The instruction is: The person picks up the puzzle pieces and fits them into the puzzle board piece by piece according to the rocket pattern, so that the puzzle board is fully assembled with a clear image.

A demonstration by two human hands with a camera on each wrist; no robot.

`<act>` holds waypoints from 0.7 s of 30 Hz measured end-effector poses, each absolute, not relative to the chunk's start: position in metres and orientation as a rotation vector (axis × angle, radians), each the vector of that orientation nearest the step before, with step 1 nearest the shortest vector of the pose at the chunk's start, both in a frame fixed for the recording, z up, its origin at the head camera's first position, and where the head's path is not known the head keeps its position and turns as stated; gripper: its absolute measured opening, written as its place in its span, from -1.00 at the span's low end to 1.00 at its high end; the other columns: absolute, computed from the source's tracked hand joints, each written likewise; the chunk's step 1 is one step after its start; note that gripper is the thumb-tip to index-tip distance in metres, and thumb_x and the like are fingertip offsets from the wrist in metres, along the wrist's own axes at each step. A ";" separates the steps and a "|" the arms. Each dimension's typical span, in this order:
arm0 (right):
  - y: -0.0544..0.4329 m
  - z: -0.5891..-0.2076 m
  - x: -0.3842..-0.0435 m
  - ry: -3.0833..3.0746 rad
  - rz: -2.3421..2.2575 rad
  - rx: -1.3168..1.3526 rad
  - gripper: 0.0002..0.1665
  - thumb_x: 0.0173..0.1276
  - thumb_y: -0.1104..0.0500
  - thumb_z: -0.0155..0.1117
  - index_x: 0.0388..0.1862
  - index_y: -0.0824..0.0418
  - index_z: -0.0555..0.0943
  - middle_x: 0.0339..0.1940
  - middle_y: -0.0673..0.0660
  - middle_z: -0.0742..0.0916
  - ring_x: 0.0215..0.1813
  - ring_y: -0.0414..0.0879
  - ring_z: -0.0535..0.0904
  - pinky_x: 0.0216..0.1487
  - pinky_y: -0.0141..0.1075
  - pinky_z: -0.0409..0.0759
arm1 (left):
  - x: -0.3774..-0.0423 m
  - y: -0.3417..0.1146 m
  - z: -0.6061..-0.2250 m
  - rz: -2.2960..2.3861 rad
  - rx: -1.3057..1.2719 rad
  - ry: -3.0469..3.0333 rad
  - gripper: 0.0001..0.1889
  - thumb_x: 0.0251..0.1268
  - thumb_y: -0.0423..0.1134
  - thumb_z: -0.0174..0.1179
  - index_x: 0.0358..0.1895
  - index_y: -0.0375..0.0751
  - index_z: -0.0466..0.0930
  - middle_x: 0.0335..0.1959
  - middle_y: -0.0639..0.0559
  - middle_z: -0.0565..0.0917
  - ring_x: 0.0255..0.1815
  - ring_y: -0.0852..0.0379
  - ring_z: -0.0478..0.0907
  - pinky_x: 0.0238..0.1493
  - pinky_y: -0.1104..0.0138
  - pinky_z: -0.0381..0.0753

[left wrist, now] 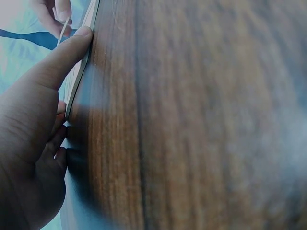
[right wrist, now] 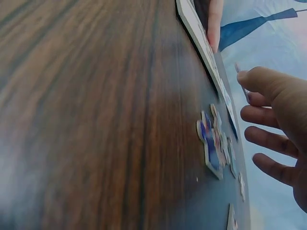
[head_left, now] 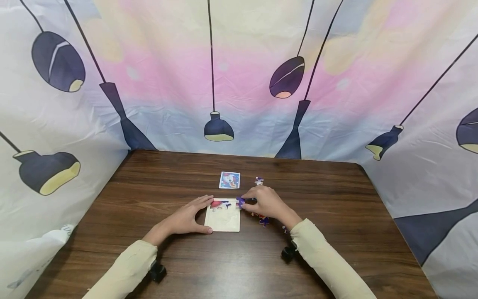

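A square, pale puzzle tray [head_left: 223, 221] lies on the table, with colourful pieces fitted along its far side. My left hand [head_left: 188, 216] holds its left side, the thumb at the near corner and fingertips at the far one. In the left wrist view, the left thumb [left wrist: 72, 50] rests on the tray's edge. My right hand [head_left: 267, 202] pinches a purple puzzle piece [head_left: 240, 202] at the tray's far right corner. Seen from the right wrist, that piece [right wrist: 242, 84] is edge-on and raised above the tray. Several loose puzzle pieces [head_left: 264, 221] lie under and beside the right hand.
A small picture card [head_left: 229, 180] of a white cartoon figure lies beyond the tray. Another loose piece [head_left: 259, 180] sits right of the card, and one more [head_left: 285, 229] is by the right sleeve. Patterned cloth [head_left: 246, 83] hangs behind the brown wooden table [head_left: 168, 166].
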State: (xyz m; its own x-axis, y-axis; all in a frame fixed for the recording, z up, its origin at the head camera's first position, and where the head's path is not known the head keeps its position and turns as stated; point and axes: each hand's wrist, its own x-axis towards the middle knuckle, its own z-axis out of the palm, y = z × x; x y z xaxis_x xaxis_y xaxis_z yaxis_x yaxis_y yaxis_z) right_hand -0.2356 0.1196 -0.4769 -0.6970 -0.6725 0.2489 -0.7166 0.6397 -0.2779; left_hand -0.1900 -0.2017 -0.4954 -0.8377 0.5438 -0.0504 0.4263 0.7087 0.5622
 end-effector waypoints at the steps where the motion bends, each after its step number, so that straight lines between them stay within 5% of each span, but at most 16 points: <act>1: 0.117 -0.477 -0.236 -2.730 0.529 1.168 -0.61 0.40 -0.12 0.40 0.04 0.06 0.81 -0.06 0.00 0.81 -0.01 -0.11 0.72 0.05 -0.13 0.69 | -0.190 -0.202 -0.495 0.809 0.778 2.704 0.15 0.03 0.40 0.43 0.62 -0.11 0.17 0.65 -0.06 0.15 0.66 -0.17 0.02 0.51 -0.20 0.17; 21: 0.093 -0.481 -0.242 -2.793 0.432 1.204 -0.62 0.40 -0.13 0.40 0.03 0.06 0.81 0.03 0.01 0.80 0.10 -0.05 0.67 0.16 -0.12 0.64 | -0.190 -0.202 -0.494 0.801 0.767 2.697 0.14 0.05 0.39 0.42 0.62 -0.11 0.16 0.65 -0.07 0.14 0.65 -0.18 0.03 0.50 -0.21 0.17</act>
